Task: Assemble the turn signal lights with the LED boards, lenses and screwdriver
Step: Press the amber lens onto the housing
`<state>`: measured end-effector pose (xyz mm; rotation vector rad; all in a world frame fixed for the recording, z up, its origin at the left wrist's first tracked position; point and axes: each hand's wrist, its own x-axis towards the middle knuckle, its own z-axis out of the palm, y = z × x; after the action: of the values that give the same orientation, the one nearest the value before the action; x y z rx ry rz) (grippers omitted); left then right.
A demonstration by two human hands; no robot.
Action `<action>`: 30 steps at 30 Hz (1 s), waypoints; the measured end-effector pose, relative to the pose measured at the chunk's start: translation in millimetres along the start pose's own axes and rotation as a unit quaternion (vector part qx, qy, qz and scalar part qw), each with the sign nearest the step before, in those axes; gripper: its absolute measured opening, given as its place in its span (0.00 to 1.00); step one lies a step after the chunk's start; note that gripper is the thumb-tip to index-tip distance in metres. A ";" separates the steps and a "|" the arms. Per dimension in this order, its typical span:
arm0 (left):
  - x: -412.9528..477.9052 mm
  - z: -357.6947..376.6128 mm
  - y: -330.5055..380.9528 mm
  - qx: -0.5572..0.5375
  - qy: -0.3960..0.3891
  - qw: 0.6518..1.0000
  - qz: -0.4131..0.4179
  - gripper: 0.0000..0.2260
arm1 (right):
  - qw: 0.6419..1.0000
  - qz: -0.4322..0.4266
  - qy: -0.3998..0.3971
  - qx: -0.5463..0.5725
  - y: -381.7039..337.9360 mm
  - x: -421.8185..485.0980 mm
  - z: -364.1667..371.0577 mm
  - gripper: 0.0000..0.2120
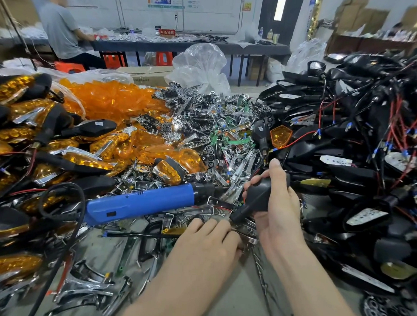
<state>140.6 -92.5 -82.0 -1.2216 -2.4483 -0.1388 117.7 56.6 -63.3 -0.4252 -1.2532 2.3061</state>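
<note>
My right hand (278,204) grips a black turn signal housing (258,196), its stem pointing down-left toward the table. My left hand (208,239) lies knuckles-up just left of that stem, its fingertips down among small chrome parts and screws (245,231); what they touch is hidden. A blue electric screwdriver (143,202) lies on the table to the left of both hands, its black nose toward the housing. Loose orange lenses (114,98) are heaped at the back. Chrome reflectors and green LED boards (218,132) fill the middle.
Finished amber-lensed signals (24,138) are piled on the left. Black housings with red and black wires (361,145) are stacked on the right. The screwdriver's black cord (75,223) loops over the front left. A person sits at a far table (183,47).
</note>
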 end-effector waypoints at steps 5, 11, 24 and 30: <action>-1.5 -0.4 -1.4 -0.024 0.008 1.000 -0.010 0.10 | 1.000 -0.009 -0.009 0.009 1.7 -1.9 1.4 0.19; -3.8 -0.5 -8.1 -0.055 0.016 0.998 0.013 0.02 | 0.999 0.008 0.003 0.034 2.0 0.3 -0.2 0.21; 1.8 -15.2 -5.3 -0.259 0.132 0.946 -0.145 0.06 | 0.999 -0.016 -0.046 0.014 4.3 -3.8 3.0 0.28; 7.2 -18.9 -6.4 -0.334 0.198 0.895 -0.219 0.07 | 0.980 -0.112 -0.110 -0.122 17.8 -17.7 9.4 0.27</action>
<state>137.5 -95.9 -61.4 -0.7187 -2.3068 -1.3083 123.4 32.1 -72.6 -0.0998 -1.6124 2.0585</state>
